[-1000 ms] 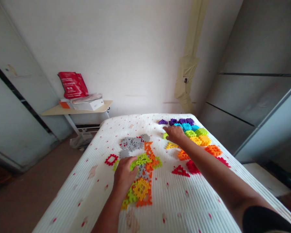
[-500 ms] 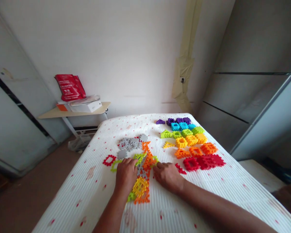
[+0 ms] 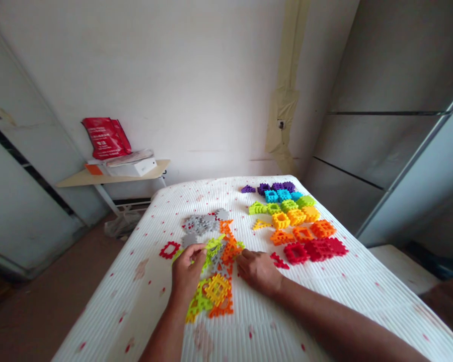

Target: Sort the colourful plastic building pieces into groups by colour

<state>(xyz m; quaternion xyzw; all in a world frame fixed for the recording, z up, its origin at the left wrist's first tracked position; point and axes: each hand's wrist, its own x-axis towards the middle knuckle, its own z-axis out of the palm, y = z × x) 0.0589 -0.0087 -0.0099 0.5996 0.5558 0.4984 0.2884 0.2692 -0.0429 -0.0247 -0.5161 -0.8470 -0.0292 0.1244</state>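
On a white bed cover (image 3: 324, 311) lies a joined flat assembly of plastic waffle tiles (image 3: 219, 281) in orange, yellow, lime and grey. My left hand (image 3: 186, 274) pinches a lime tile at the assembly's upper left edge. My right hand (image 3: 257, 271) rests with curled fingers against the assembly's right side by the orange tiles. Sorted tiles (image 3: 298, 221) in purple, blue, green, yellow, orange and red lie in rows to the far right.
A grey tile cluster (image 3: 204, 223) and a lone red tile (image 3: 168, 249) lie beyond my left hand. A small side table (image 3: 109, 177) with a white box and a red bag stands by the wall at left. Cabinet panels rise at right.
My right hand came back from the far sorted tiles to the assembly's right side. My left hand lifted slightly and now pinches a lime tile at the edge.
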